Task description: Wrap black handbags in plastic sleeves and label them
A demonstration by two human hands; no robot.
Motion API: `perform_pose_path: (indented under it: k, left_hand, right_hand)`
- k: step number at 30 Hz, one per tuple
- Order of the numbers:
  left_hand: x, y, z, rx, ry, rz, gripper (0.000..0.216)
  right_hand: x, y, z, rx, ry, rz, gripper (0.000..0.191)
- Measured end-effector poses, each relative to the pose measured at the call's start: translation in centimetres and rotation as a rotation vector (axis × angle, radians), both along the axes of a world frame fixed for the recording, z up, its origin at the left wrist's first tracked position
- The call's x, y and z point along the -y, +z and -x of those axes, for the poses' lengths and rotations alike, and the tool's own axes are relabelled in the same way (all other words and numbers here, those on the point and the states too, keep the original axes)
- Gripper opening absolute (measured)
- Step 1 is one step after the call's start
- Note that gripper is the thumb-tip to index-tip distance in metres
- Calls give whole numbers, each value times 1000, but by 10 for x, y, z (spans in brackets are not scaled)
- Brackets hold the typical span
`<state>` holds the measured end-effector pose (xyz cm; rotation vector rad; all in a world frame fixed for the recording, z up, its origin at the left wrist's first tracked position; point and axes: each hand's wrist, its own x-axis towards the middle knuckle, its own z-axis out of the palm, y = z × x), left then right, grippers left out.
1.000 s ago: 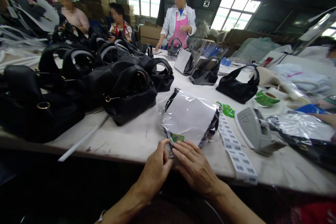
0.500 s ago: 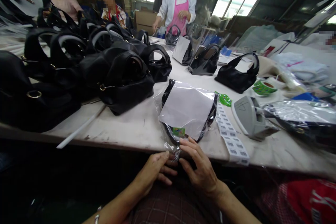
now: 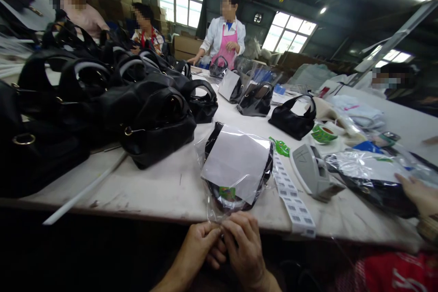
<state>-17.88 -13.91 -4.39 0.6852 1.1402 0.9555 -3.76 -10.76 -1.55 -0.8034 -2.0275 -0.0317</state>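
Observation:
A black handbag [image 3: 212,142] lies near the table's front edge inside a clear plastic bag [image 3: 201,146]. White paper [image 3: 236,159] covers most of its upper face, and a small green sticker [image 3: 227,192] sits near the end closest to me. My left hand [image 3: 204,242] and my right hand [image 3: 243,247] meet just in front of the edge, fingertips pinched on the gathered end of the plastic. The fingers hide the exact spot they grip.
Black handbags [image 3: 157,123] crowd the left. Barcode labels [image 3: 293,200], a grey tape dispenser [image 3: 310,171] and a green label roll [image 3: 323,134] lie rightward. A co-worker's hand [image 3: 415,194] touches another wrapped bag [image 3: 369,191]. A person in a pink apron [image 3: 226,48] stands across the table.
My hands have come together, and my right hand's spread fingers have closed at the plastic's end. A co-worker's hand has appeared at the right. The view has tilted upward.

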Motion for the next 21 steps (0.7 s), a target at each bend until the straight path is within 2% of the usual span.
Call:
perform_pose_path:
  k: [5,11,15,21]
  left_hand:
    - [0,1,3,-86,-62,-115,65]
    - [0,15,21,-81,-157,-355,34]
    - [-2,16,20,-60,-172,-290,40]
    - [-1,2,9,-49,-84,-178,60]
  right_hand:
    - [0,3,15,41,123,28,23]
    - [13,9,9,145,150,108,34]
    - [21,14,6,215,133,120,44]
    - [24,18,6,135,123,208,47]
